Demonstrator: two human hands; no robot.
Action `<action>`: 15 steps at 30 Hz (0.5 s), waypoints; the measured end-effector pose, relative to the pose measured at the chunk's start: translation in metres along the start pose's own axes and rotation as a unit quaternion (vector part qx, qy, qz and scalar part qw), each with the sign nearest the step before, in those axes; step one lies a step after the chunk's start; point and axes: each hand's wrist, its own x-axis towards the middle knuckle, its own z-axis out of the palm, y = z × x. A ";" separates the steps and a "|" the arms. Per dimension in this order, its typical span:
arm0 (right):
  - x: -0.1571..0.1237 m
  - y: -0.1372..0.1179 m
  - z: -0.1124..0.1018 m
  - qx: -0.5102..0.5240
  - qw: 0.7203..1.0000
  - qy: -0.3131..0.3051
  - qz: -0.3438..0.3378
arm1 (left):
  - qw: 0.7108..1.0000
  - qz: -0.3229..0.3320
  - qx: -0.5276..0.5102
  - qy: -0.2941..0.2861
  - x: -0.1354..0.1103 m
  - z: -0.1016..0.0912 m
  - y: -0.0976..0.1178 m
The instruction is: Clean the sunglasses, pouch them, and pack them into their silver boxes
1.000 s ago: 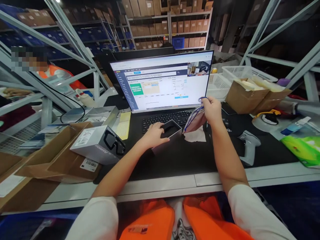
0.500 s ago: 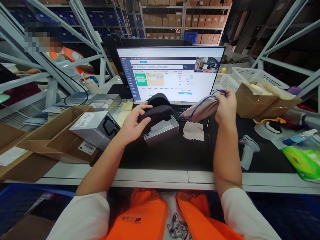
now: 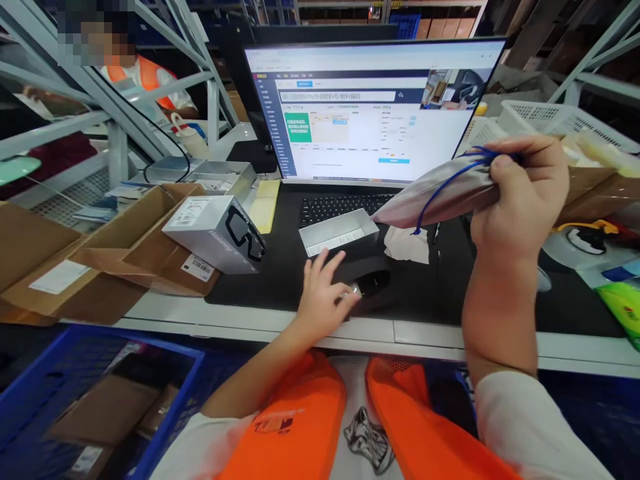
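Lowered onto the counter (image 3: 370, 329) since the earlier frame: black case (image 3: 376, 275). Monitor (image 3: 370, 120) stands at 12 o'clock. Right hand (image 3: 525, 183), at 2 o'clock, is clamped on a grey pouch (image 3: 440, 190). Open box (image 3: 335, 235) lies between monitor and case. Left hand (image 3: 323, 297), at the box's 7 o'clock, is beside the case; its grip cannot be determined.

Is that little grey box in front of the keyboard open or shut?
Open: no lid covers the grey box, and its pale inside shows from above.
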 end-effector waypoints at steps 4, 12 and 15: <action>-0.046 -0.018 0.005 0.001 0.995 -0.068 0.076 | 0.993 -0.085 -0.075 0.016 -0.020 0.008 -0.018; -0.142 -0.006 0.002 -0.025 0.977 -0.064 0.201 | 0.975 -0.108 -0.182 -0.065 -0.026 0.024 -0.026; -0.168 0.008 0.008 0.008 0.938 -0.102 0.332 | 0.976 -0.095 -0.186 -0.065 -0.025 0.023 -0.030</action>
